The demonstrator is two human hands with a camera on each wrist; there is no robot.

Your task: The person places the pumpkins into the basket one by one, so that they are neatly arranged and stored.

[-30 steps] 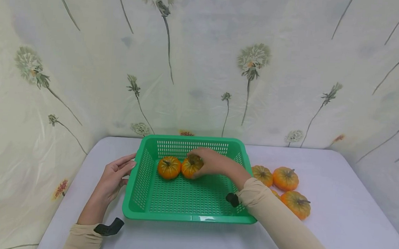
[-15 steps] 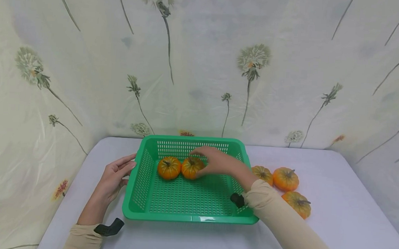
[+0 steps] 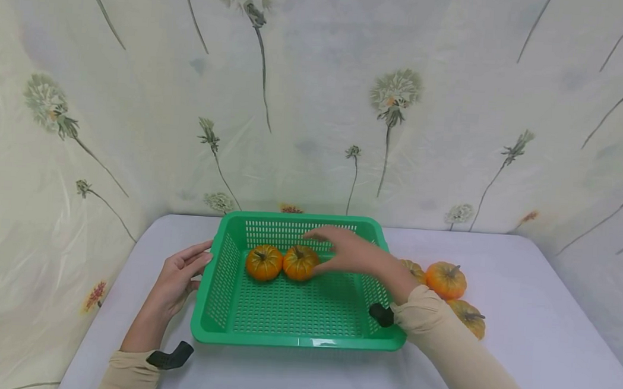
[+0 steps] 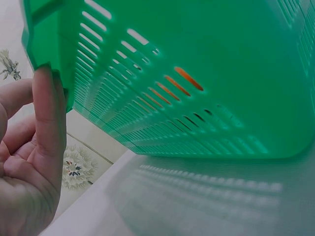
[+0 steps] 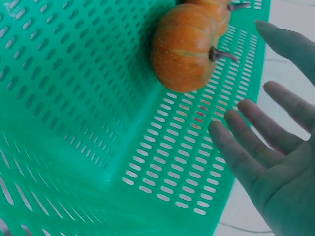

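A green plastic basket with slotted walls stands on the table. Inside, toward the back, two small orange pumpkins sit side by side: a left pumpkin and a right pumpkin. My right hand is over the basket just right of the right pumpkin, fingers spread and holding nothing. The right wrist view confirms a gap between these fingers and the nearer pumpkin. My left hand touches the basket's left rim from outside, its fingers fairly straight under the lip.
More pumpkins lie on the white table right of the basket, including a back pumpkin and a front pumpkin; my right arm partly covers this group. Behind the table hangs a flower-printed cloth.
My right hand has let go of the right pumpkin and drawn away to the right, its fingers spreading. That pumpkin stays beside the other one. The left hand and the basket keep their places.
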